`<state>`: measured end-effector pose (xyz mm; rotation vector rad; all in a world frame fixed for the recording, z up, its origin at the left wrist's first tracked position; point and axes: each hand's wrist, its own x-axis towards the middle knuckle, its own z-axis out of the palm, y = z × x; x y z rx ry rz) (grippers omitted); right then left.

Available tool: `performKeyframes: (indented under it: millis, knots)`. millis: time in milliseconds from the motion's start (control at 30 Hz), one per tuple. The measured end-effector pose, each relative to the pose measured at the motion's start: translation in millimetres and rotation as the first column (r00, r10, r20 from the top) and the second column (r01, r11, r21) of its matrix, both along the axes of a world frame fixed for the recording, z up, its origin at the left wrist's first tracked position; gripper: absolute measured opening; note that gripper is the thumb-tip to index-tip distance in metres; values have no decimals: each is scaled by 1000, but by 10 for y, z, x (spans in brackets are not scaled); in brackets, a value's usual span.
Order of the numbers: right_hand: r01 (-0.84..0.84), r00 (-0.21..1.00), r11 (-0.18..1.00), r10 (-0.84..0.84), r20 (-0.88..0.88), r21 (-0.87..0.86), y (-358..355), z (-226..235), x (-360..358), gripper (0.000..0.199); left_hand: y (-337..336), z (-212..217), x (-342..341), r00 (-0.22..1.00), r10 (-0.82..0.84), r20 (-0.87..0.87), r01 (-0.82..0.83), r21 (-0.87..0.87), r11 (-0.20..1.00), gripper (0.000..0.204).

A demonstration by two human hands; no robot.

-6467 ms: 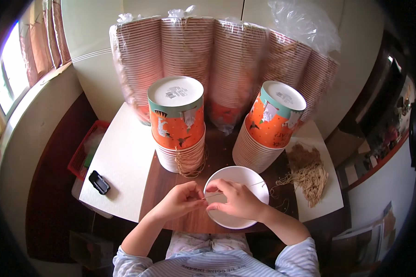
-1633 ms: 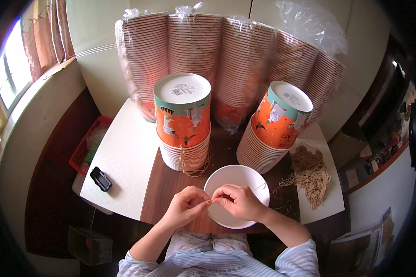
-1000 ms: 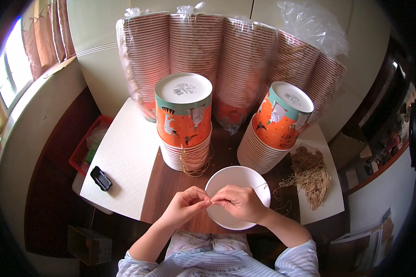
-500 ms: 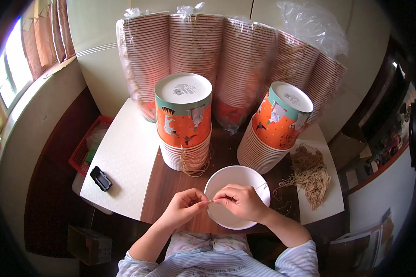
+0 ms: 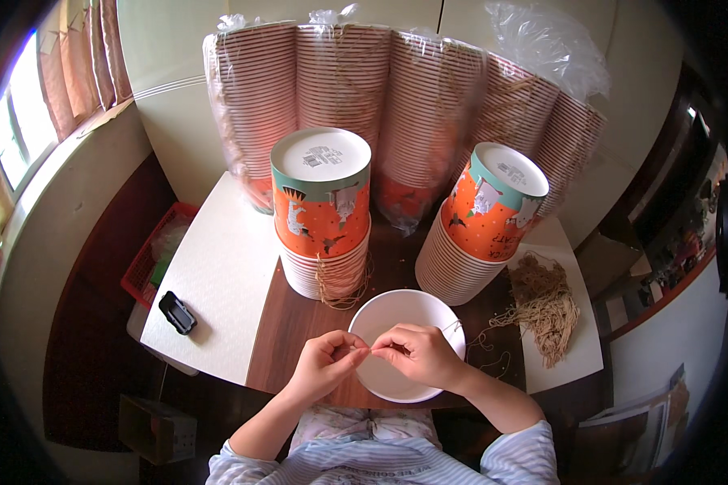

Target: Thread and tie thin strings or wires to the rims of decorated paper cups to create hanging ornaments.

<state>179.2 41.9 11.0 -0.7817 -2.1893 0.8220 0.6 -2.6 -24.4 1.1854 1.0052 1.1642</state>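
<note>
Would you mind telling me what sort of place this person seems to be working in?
Probably a room at home used for piecework rather than a factory: bagged stacks of paper cups stand against a cupboard, a bundle of tan string lies on the small table, and a curtained window is at the left.

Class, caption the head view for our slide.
Both hands, left hand and right hand, pinch string over a white bowl.

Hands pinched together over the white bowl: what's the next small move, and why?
Probably draw the two hands apart to pull the thin string taut. The left hand and right hand meet fingertip to fingertip over the white bowl, and a strand trails from the right hand toward the string bundle. Whether a knot is formed is too small to tell.
</note>
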Motion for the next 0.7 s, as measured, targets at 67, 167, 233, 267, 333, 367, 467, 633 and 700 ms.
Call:
performKeyframes:
  millis: [67,167,233,267,333,367,467,633,700]
  knots:
    - [5,1000,1000,-5,-1,1,-1,-9,-3,6,4,-10,8,1000,16,-14,-15,16,1000,11]
    - [18,1000,998,-18,-5,63,-9,-3,-23,6,4,-39,5,999,29,-30,-27,41,999,10]
    - [12,1000,997,-11,-16,82,-17,9,-29,7,2,-59,18,999,45,-2,-45,43,998,9]
    - [12,1000,997,-11,-16,82,-16,4,-29,7,-1,-73,22,999,45,-1,-45,43,998,9]
    - [-12,1000,998,13,-13,55,-13,-9,-29,7,-13,-97,29,999,54,8,-54,63,997,8]
    - [-13,1000,998,14,-13,55,-11,-9,-29,7,-16,-102,36,998,55,8,-55,62,997,8]
    - [-38,999,998,38,1,46,-5,-4,-33,7,-28,-117,39,998,65,13,-66,82,994,7]
    - [-3,999,999,5,-50,50,-10,23,-21,6,-15,1,-52,893,197,-404,-48,350,936,11]
    - [5,999,997,-2,-43,76,9,60,-30,6,-18,83,-27,874,272,-403,-72,445,893,14]
